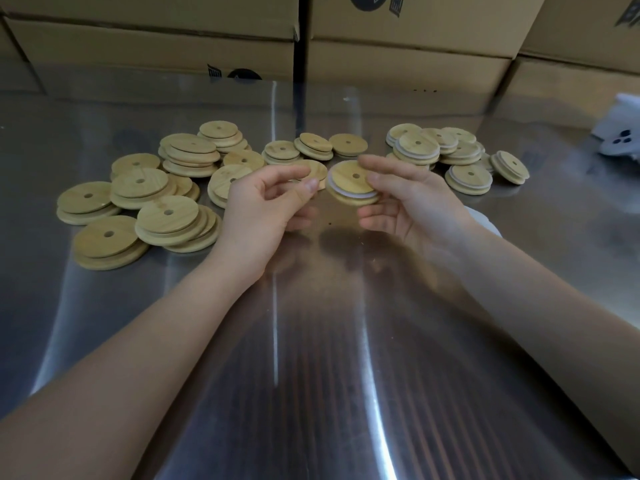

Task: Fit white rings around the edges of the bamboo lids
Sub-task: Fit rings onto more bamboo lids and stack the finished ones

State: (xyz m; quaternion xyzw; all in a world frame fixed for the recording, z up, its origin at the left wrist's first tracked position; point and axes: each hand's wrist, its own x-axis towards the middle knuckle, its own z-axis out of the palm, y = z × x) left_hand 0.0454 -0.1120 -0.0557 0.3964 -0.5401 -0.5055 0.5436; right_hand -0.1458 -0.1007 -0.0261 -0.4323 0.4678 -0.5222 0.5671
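As R hand (412,202) grips, lid (351,176) wears white ring (341,191).

A round bamboo lid (351,178) with a small hole in its centre is tilted above the middle of the surface (311,341); the right hand (415,202) holds it at its right rim. A white ring (348,194) sits around its stepped edge. Toward the left edge lie many bare lids (138,202), flat and overlapping in low stacks. Toward the far right edge lies a smaller heap of ringed lids (450,154), each with a white band.
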